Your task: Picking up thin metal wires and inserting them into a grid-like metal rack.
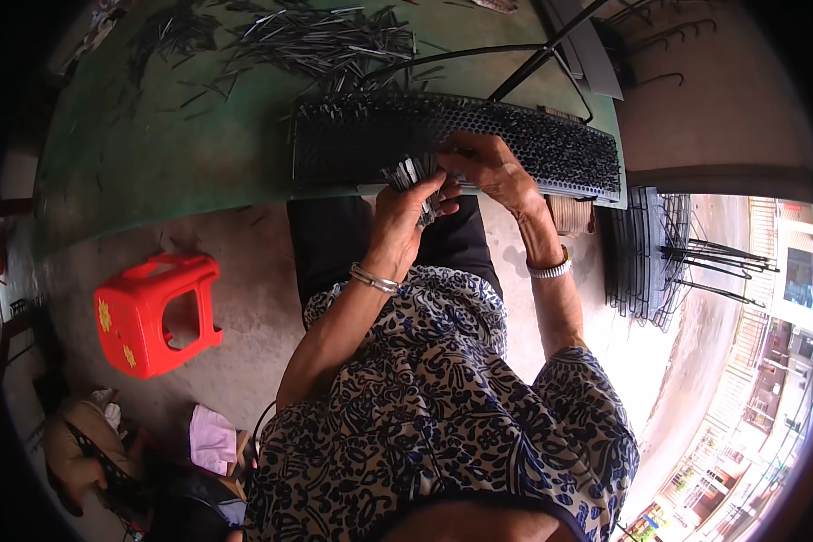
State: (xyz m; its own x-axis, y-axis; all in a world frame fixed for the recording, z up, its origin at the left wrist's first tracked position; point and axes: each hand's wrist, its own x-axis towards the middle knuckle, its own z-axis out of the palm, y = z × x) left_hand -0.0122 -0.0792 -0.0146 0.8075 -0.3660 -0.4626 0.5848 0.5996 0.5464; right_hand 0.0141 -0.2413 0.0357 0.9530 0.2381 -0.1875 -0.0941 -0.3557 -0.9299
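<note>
On the green worktop (172, 172), a heap of dark strips (325, 45) is strewn toward the far edge, so plenty seems left over. Along the near edge the perforated black tray (465, 116) is set, its left end too dark to be judged. By that edge, a bundle of strips (411, 170) is gripped in the curled left hand (406, 206). The right hand's (494, 172) fingertips are drawn together beside it; whether anything is pinched cannot be told. Mid-tray, bare holes are seen; rightward, they look largely filled with dark pieces.

The strips (410, 171) are grey, the tabletop (199, 144) green, the stool (143, 307) red with yellow flowers (105, 316).
</note>
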